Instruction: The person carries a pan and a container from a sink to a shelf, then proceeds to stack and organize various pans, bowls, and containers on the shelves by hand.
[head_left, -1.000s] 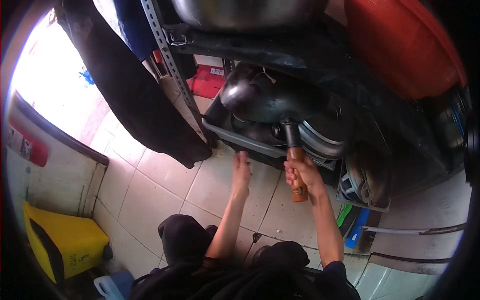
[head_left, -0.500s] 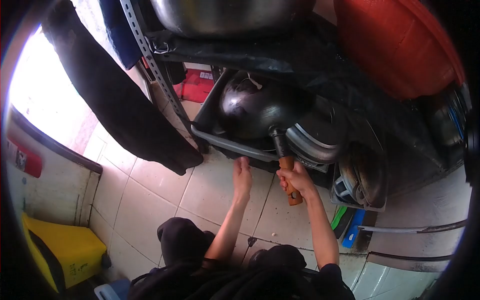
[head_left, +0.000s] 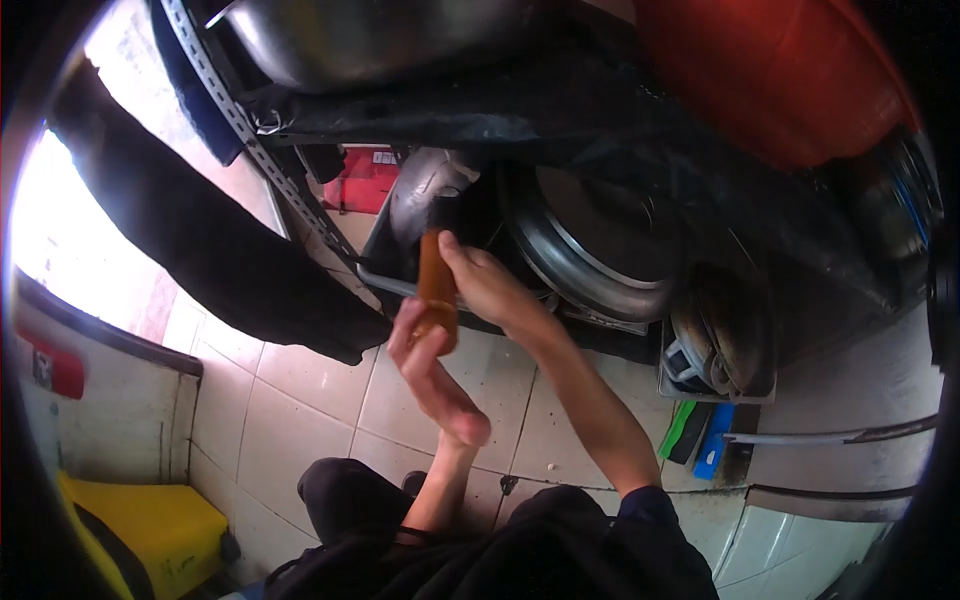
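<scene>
A wok (head_left: 425,195) with a dark, shiny metal body stands tilted at the left end of the grey bin (head_left: 385,282). Its wooden handle (head_left: 436,275) points down towards me. My right hand (head_left: 488,290) grips the upper part of this handle from the right, thumb along the wood; its other fingers are mostly hidden. Around the handle's lower end curl the fingers of my left hand (head_left: 425,375). Right of the wok, large round metal pans or lids (head_left: 590,270) lie stacked in the bin.
Above the bin, a shelf draped in black sheeting (head_left: 420,122) bears a big steel basin (head_left: 370,45) and a red tub (head_left: 780,80). A smaller container (head_left: 715,385) of pans sits at right. Dark cloth (head_left: 220,240) hangs at left, above a yellow object (head_left: 150,525).
The wok has swung left and tilted, uncovering the round metal pans. My right hand moved up and left with the handle. My left hand moved left and took hold of the handle's end.
</scene>
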